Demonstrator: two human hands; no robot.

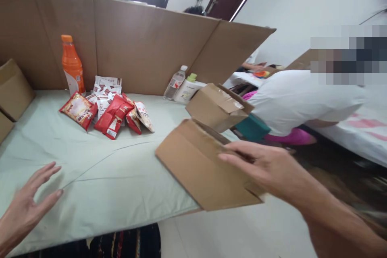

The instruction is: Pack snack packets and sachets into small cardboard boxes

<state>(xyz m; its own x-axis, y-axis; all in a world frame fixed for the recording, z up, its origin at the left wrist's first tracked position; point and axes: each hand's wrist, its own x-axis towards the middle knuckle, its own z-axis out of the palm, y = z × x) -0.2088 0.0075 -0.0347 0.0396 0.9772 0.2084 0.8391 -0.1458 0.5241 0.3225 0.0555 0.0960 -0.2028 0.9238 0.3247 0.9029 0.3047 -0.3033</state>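
With fingers and thumb pinched over its upper edge, my right hand holds a brown cardboard box at the table's right front corner. The inside of this box is mostly hidden from me. My left hand is apart from everything, fingers spread, over the pale green cloth at the left. Farther back lie red snack packets, a red packet with a picture on it and white-and-brown packets. An orange drink bottle stands behind them.
A second open cardboard box stands at the right edge, beside a clear bottle and a white bottle with a green cap. A cardboard wall closes off the back. More cardboard is at the left. A person in white bends over at the right.
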